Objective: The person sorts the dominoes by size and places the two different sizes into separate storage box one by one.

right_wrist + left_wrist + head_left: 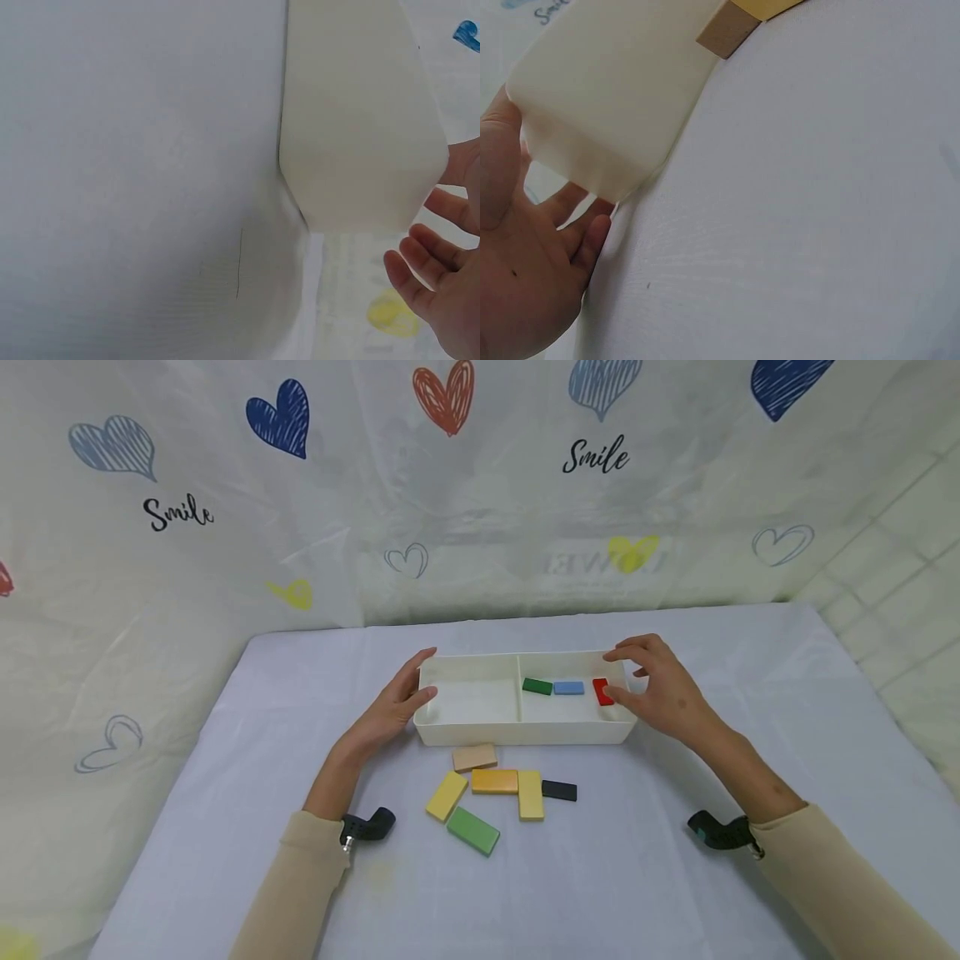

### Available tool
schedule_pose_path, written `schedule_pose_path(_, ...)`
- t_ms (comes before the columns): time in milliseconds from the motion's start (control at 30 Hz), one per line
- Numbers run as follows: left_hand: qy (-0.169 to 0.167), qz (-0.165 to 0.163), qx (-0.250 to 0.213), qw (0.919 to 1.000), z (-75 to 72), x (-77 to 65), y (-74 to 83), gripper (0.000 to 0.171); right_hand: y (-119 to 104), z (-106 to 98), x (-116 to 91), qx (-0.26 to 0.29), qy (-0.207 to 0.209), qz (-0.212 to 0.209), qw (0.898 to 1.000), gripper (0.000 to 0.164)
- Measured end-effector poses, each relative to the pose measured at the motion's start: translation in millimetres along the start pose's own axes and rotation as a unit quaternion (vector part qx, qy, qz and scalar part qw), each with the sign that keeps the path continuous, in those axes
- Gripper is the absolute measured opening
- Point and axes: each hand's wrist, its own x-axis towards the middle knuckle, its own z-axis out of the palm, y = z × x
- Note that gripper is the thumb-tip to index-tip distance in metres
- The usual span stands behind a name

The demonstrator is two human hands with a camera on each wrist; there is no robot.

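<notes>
Now at each end of the tray [480, 735] with spread left hand [387, 708] and, touching red block [601, 688], spread right hand [670, 695].

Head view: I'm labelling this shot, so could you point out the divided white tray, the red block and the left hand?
Divided white tray [525, 734]: head view, on its front wall.
Red block [599, 687]: head view, on its top face.
Left hand [384, 710]: head view, on the back of the hand.
</notes>
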Motion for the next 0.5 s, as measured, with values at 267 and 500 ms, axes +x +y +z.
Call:
schedule_pose_path(267,0.005,-0.012,0.006,0.9999,0.1,-2.5,-1.5,0.064,-9.6,-0.6,-6.2,0.009,0.005,-0.004,1.000,0.033)
schedule_pose_path(500,0.005,-0.006,0.005,1.0000,1.6,-1.6,1.4,0.063,-17.2,-2.6,-10.3,0.015,0.022,-0.023,0.999,0.029)
